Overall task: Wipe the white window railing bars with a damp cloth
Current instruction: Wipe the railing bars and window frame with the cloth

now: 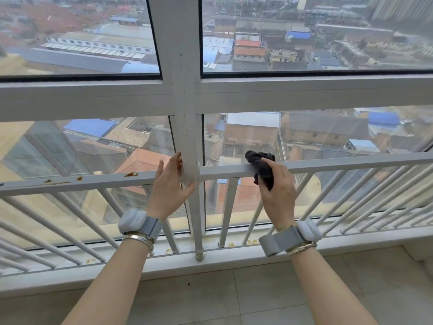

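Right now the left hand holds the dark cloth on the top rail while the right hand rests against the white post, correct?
Not quite: the hands are swapped. The head view shows the right hand gripping the dark cloth on the top rail, while the left hand rests against the white post.

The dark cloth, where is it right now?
In the head view, the dark cloth is draped over the top rail, just right of the central post, gripped by the right hand.
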The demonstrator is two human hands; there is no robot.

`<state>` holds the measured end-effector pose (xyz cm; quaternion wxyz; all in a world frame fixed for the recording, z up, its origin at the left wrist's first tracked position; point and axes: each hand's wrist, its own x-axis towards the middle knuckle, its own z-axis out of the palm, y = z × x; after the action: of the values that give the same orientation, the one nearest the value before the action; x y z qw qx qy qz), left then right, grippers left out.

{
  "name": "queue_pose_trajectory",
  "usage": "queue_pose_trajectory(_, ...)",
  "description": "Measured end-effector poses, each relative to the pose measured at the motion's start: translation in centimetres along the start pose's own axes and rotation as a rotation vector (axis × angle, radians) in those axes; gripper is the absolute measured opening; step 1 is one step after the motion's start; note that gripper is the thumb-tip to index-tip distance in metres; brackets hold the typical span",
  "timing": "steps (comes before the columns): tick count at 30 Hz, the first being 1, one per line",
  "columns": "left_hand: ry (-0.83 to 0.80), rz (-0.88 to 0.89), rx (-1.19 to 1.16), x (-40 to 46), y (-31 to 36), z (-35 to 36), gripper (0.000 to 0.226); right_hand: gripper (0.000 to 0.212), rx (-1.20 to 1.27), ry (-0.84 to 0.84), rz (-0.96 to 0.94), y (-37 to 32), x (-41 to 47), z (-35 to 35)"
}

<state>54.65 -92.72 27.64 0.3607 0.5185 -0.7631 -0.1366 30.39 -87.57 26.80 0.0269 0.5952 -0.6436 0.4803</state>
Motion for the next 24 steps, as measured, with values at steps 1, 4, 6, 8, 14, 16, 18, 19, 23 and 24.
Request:
queue_pose_trajectory(1, -0.009, 0.003, -0.013, -0.1, -0.1, -0.3, 0.07, 0.038, 0.141, -0.004, 0.054, -0.9, -0.2, -0.4)
queue_pose_trajectory(4, 0.05, 0.0, -0.016, -0.5, -0.6, -1.7, 0.063, 0.03, 0.492, -0.09, 0.251, -3.0, -1.1, -1.0)
queue_pose_trajectory(6, 0.123, -0.049, -0.024, -1.2, -0.9, -3.1, 0.058, 0.028, 0.605, -0.179, 0.327, -4.2, -1.8, -0.6)
queue_pose_trajectory(8, 0.166, -0.087, -0.014, -2.1, -1.5, -4.4, 0.053, 0.025, 0.62, -0.234, 0.316, -5.2, -2.5, 0.2)
queue_pose_trajectory(14, 0.155, -0.092, 0.053, -3.2, -5.8, -7.9, 0.045, 0.029, 0.581, -0.184, 0.112, -9.6, -4.4, 3.4)
queue_pose_trajectory(16, 0.124, -0.073, 0.088, -2.8, -6.8, -8.6, 0.043, 0.032, 0.497, -0.09, -0.04, -11.1, -4.7, 4.0)
queue_pose_trajectory(18, 0.075, -0.037, 0.104, -2.4, -8.4, -9.9, 0.042, 0.034, 0.337, 0.043, -0.194, -13.2, -5.1, 5.6)
queue_pose_trajectory(19, 0.044, -0.005, 0.1, -2.1, -9.3, -10.5, 0.041, 0.034, 0.247, 0.112, -0.288, -14.2, -5.1, 6.4)
queue_pose_trajectory(23, -0.061, 0.11, 0.052, -0.6, -11.2, -12.4, 0.037, 0.026, 0.089, 0.313, -0.417, -17.6, -4.0, 8.1)
queue_pose_trajectory(24, -0.077, 0.129, 0.026, -0.2, -11.5, -13.0, 0.036, 0.024, 0.086, 0.362, -0.389, -18.7, -3.7, 8.2)
